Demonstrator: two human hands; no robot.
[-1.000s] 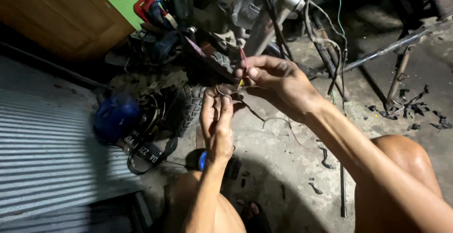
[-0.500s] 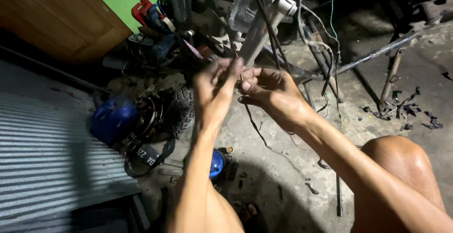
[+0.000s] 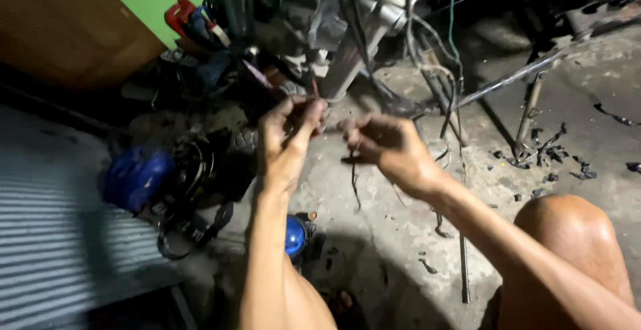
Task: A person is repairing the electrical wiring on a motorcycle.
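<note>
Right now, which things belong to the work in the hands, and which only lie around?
In the work:
- left hand and right hand, both pinching thin dark wires
- hanging cables close above

Lying about:
- blue helmet
- blue round object
- metal rod
- dark scraps

The left hand and the right hand are up side by side in the middle, close together, above the floor. Thin wires hang down between them. Behind the hands stands a machine with many cables. A helmet lies on the floor to the left, beside a ribbed metal sheet. A small round can sits on the floor under the left arm. A knee is at the right. A metal rod lies behind it.
</note>
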